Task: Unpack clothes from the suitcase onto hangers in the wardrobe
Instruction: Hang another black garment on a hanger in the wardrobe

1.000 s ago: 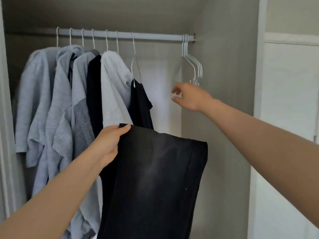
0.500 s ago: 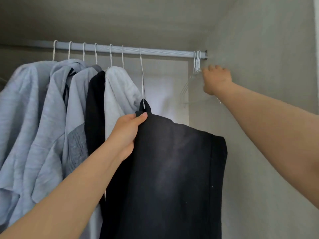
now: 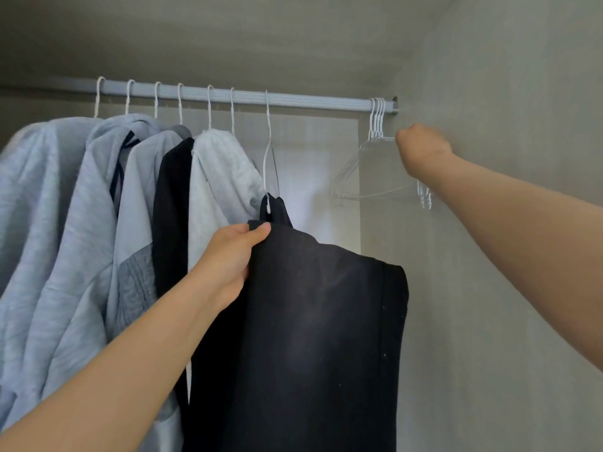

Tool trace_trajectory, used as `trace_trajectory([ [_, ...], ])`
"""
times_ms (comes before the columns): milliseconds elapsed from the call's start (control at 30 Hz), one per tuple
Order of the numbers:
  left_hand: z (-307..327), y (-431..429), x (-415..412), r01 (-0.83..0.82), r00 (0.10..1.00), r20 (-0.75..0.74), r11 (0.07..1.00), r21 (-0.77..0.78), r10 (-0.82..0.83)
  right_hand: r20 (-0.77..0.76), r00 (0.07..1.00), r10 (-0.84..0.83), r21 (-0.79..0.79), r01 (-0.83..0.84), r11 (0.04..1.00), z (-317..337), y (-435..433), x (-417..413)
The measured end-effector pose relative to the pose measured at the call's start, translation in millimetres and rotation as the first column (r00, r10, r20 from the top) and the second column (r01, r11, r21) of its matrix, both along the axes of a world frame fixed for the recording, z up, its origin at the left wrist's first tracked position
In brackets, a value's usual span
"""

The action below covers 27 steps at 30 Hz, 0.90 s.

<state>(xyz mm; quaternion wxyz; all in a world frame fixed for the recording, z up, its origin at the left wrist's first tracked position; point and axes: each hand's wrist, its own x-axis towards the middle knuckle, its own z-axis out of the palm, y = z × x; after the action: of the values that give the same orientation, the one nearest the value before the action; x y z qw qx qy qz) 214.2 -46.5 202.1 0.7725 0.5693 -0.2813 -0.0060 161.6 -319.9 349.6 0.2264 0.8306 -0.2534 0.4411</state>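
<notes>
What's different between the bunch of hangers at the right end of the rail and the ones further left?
The empty hangers carry nothing; the loaded hangers hold clothes. The empty hangers are bunched tight by the wall; the loaded hangers are spread along the rail. The right hand grips the empty hangers, while the left hand holds a black garment near the loaded hangers. All are white wire, hooked on one rail.

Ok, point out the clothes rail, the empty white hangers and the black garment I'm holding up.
clothes rail (image 3: 310,100), head view, bare stretch between hooks
empty white hangers (image 3: 378,122), head view, bunched necks under the rail
black garment (image 3: 319,321), head view, middle of the front panel
</notes>
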Motion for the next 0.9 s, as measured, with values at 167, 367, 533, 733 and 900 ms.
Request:
trace_trajectory([
  [167, -1.0, 1.0, 1.2, 0.005, 1.000, -0.003, 1.000, 0.000, -0.005, 0.052, 0.994, 0.100, 0.020, -0.102, 0.995, 1.1, 17.3, 0.7],
  [367, -6.0, 5.9, 1.4, 0.029, 1.000, -0.005, 0.999, 0.015, -0.029, 0.112, 0.972, 0.207, 0.060, -0.215, 0.975, -14.6, 45.3, 6.7],
  [533, -15.7, 12.1, 1.0, 0.048, 0.999, -0.018, 0.998, 0.030, -0.047, 0.186, 0.944, 0.273, 0.196, -0.308, 0.931, -39.6, 57.3, 11.4],
  [733, -30.7, 20.7, -9.2, 0.054, 0.998, -0.023, 0.996, 0.078, -0.052, 0.546, 0.734, 0.404, 0.560, -0.679, 0.475, -76.7, 64.3, 7.0],
  [900, -48.4, 29.2, -33.2, 0.039, 0.998, -0.057, 0.995, 0.090, -0.034, 0.719, 0.575, 0.391, 0.689, -0.663, -0.292, -108.6, 71.9, -26.7],
])
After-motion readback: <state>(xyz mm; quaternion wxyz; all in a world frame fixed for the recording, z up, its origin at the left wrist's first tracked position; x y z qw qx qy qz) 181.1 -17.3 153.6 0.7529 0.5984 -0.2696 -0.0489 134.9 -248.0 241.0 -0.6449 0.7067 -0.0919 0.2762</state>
